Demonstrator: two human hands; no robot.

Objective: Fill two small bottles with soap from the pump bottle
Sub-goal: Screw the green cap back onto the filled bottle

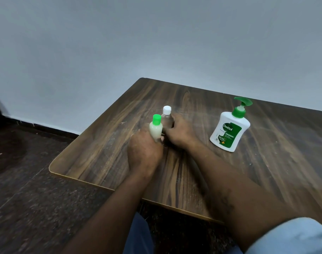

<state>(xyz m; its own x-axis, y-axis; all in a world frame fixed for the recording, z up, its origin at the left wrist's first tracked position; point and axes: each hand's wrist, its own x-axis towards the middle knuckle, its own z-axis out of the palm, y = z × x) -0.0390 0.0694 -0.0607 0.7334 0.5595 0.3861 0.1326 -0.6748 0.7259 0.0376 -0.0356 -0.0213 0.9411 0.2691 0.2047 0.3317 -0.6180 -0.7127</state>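
Observation:
My left hand [144, 149] grips a small bottle with a green cap [156, 128], its body full of whitish soap, held upright above the wooden table [108, 143]. Just behind it stands a small clear bottle with a white cap [167, 116]; my right hand [178, 132] is curled round its lower part. The white pump bottle with a green pump and green label [230, 129] stands upright to the right, about a hand's width from my right hand. Both small bottles have their caps on.
The table's left and near edges have a light trim, with a rounded corner [51, 168] at the near left. A dark speckled floor [28, 198] lies to the left and below. A plain grey wall [156, 43] runs behind the table.

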